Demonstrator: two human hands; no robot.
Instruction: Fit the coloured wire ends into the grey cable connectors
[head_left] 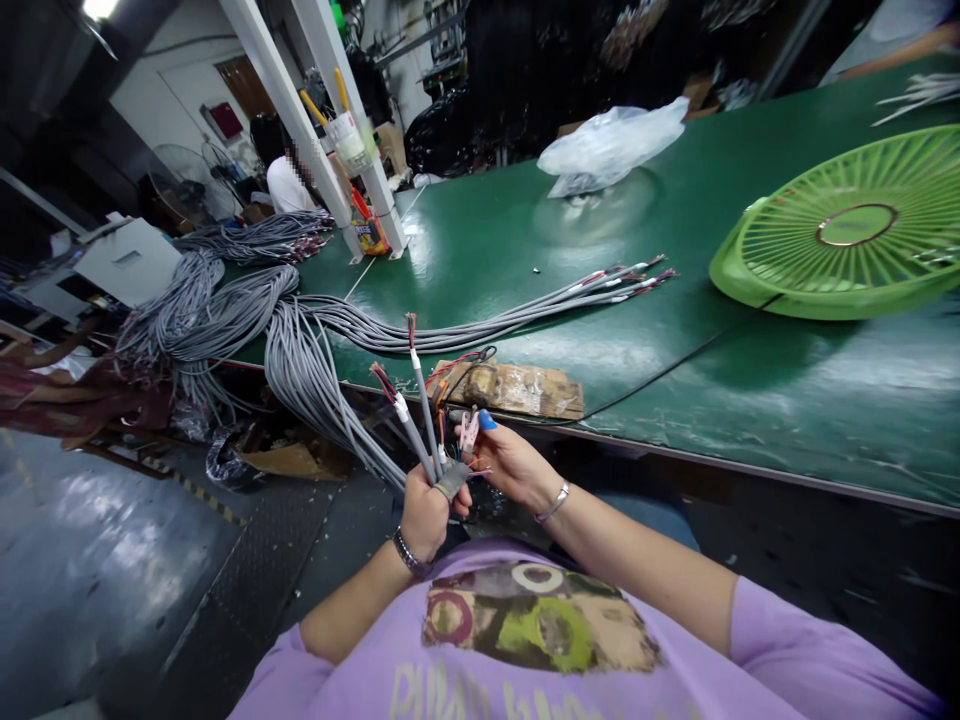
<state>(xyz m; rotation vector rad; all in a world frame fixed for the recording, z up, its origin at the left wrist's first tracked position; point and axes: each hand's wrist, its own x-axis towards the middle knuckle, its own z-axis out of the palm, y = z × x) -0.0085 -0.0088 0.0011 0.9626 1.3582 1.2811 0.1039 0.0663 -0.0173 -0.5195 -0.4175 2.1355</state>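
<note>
My left hand [427, 512] is closed around several grey cables [417, 440], whose white-wrapped ends and bare coloured wires fan out above the fist. A grey strip shows across its fingers. Close by on the right, my right hand [511, 465] has its fingers pinched together at a small pink piece [469, 432], with blue on one fingertip. Thin coloured wire ends lie between the two hands. Just beyond them, a wooden block [536, 390] with a lump and red and black leads sits on the table's front edge.
The green table [465, 250] carries a large coil of grey cables [247, 310] and a separate cable bundle [480, 335]. A green fan [847, 225] lies to the right, its black cord [675, 360] crossing the table. Farther back are a plastic bag [611, 145] and white posts [330, 130].
</note>
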